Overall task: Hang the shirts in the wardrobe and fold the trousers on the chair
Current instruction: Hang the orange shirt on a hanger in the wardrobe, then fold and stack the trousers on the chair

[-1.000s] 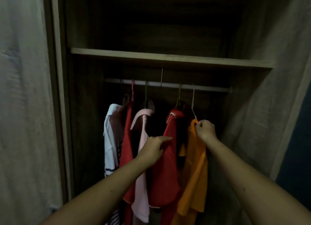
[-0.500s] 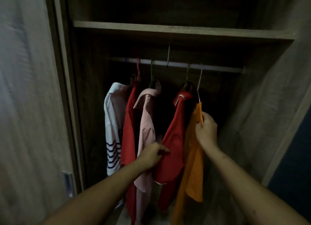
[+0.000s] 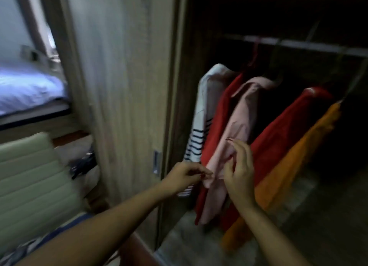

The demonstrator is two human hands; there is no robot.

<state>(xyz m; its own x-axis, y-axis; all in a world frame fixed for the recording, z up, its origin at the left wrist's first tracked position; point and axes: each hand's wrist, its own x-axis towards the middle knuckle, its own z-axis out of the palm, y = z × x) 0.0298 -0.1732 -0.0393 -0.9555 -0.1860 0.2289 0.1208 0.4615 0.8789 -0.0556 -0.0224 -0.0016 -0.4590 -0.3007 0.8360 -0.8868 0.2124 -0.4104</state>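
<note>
Five shirts: striped shirt [image 3: 201,126], red shirt [image 3: 221,116], pink shirt [image 3: 241,116], second red shirt [image 3: 282,130] and orange shirt [image 3: 298,158], all hung on the rail [image 3: 298,45] inside the wardrobe [image 3: 179,66]
Left hand [image 3: 183,176]: we see thumb and forefinger closed in a pinch on the lower corner of the pink shirt
Right hand [image 3: 241,172]: fingers loose and spread, resting against the pink shirt just above that corner and gripping nothing
Step in hand: we judge the hanging to be all but finished, with both hands only tidying the pink shirt's hem
Chair [image 3: 29,176]: it stands to the left of the wardrobe door [image 3: 123,86], well apart from the hands
Dark cloth [image 3: 83,164]: it lies bunched at the chair's far edge; we take it for the trousers, though the blur keeps us from being sure
Next move: we would let go of the hem, turn left to the chair and pick up that cloth with both hands for folding
Care needed: we should release the corner gently, so that the pink shirt does not slide off its hanger
</note>
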